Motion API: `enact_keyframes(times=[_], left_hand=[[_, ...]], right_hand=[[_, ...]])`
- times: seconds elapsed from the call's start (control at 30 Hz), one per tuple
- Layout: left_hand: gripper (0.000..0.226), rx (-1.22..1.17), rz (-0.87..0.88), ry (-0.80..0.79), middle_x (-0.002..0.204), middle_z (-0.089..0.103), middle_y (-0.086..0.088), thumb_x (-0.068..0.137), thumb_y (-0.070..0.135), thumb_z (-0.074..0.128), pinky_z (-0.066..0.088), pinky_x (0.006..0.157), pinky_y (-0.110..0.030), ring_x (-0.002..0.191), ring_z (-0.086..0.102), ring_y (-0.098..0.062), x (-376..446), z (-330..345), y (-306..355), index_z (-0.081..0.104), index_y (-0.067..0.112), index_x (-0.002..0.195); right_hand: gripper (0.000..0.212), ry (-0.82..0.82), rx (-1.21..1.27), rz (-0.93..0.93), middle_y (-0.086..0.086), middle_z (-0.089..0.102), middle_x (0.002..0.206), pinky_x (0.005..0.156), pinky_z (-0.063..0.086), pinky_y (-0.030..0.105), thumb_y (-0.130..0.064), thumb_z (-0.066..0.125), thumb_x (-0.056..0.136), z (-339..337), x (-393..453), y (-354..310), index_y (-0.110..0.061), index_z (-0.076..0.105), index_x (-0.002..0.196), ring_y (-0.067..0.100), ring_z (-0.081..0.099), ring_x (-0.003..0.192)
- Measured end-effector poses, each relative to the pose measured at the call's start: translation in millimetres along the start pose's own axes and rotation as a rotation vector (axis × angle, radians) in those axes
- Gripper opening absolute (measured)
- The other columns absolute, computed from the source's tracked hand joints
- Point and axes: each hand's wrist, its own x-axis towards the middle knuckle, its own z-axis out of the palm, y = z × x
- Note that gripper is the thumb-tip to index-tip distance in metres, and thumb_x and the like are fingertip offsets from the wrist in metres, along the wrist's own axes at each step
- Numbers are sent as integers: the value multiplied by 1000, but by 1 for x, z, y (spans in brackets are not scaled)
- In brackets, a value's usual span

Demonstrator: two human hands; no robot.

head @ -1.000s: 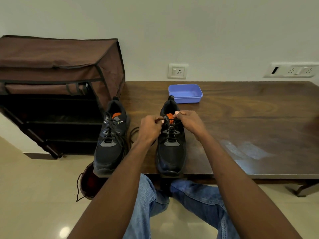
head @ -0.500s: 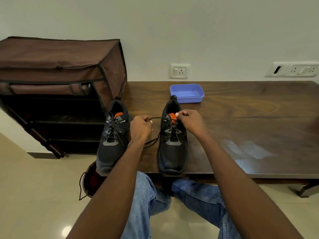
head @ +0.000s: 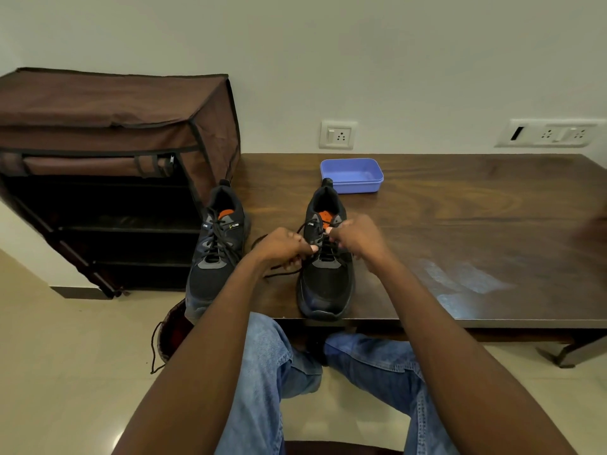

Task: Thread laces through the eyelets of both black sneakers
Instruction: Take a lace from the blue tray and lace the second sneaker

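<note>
1. Head view, task items: two black sneakers stand toes toward the person at the near edge of the wooden table [head: 460, 231]. The left sneaker [head: 215, 254] sits at the table's 9 o'clock end, its toe overhanging the edge, already laced to the top.
2. The right sneaker [head: 325, 284] stands well apart from it, at about 3 o'clock of the first, orange tongue lining visible.
3. Left hand [head: 282, 247]: fingers curled, pinching the black lace [head: 279, 273] at the 9 o'clock side of the right sneaker's eyelet row. A loose run of lace trails from this hand onto the table between the sneakers.
4. Right hand [head: 358, 239]: fingers curled at the 3 o'clock side of the same eyelet row, fingertips closed at the upper eyelets (it appears to pinch the lace, though the strand itself is hidden under the fingers).
5. Surroundings: a blue plastic box [head: 352, 175] sits at 12 o'clock just beyond the right sneaker's heel. A brown fabric shoe rack [head: 108, 126] stands on the floor at the table's 9 o'clock end.
6. Another shoe [head: 172, 333] with a dangling cord lies on the floor below the left sneaker.
</note>
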Motion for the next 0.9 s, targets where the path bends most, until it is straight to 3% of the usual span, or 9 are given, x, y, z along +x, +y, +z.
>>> enact_keyframes(times=[0.2,0.3,0.37,0.5,0.57,0.63,0.73,0.83,0.9], left_hand=[[20,-165,-12,-253,59,55,1,86,20,76,28,38,-18,46,41,-7,-16,-3,11,73,1,90],[37,-162,-33,-314,61,55,0,87,20,74,27,38,-17,44,38,-6,-16,-5,9,68,-11,107],[35,-177,-35,-255,64,56,-1,88,23,73,27,38,-18,45,38,-7,-14,-6,7,70,-7,105],[16,-410,104,155,91,69,-8,91,15,66,29,35,-18,44,41,-7,-3,-9,7,72,13,106],[36,-543,203,115,116,71,-3,92,2,58,33,36,-18,47,45,-8,-3,-6,11,63,20,122],[51,-580,258,-21,124,68,0,90,-8,53,35,37,-19,52,49,-11,-6,1,16,55,21,132],[37,-565,272,-54,96,72,-2,91,1,62,35,37,-19,50,50,-11,-5,9,21,63,18,123],[7,-640,220,192,63,61,1,91,12,68,33,36,-19,43,43,-8,1,9,19,71,12,97],[7,-678,123,391,59,57,2,92,14,69,33,36,-19,41,43,-7,9,5,13,69,7,93]], right_hand=[[19,-168,47,110,0,55,66,39,32,19,-25,79,82,-4,-15,-7,-13,64,84,8,43,50],[15,-191,102,127,0,57,68,46,36,19,-19,79,79,-6,-16,-6,-9,70,86,8,46,56],[18,-220,303,115,2,65,76,58,45,22,-15,74,81,-10,-13,-6,-6,71,97,10,55,63],[10,-347,761,36,7,73,79,78,57,32,-12,62,92,-30,-13,-9,-4,68,94,17,69,69],[12,-390,834,-11,3,65,68,70,59,30,-12,59,95,-37,-15,-12,-3,67,93,13,62,58],[14,-392,842,-60,0,58,64,61,56,27,-14,58,97,-40,-15,-12,-3,67,95,9,53,52],[15,-335,921,-100,-3,53,63,54,47,23,-14,58,97,-48,-8,-6,-3,68,98,7,43,49],[12,-196,1022,-102,-4,53,65,50,40,22,-11,56,97,-61,4,2,-7,67,93,7,40,49],[16,-62,1022,-67,-3,53,65,48,37,20,-8,50,97,-69,11,8,-8,66,93,7,40,50]])
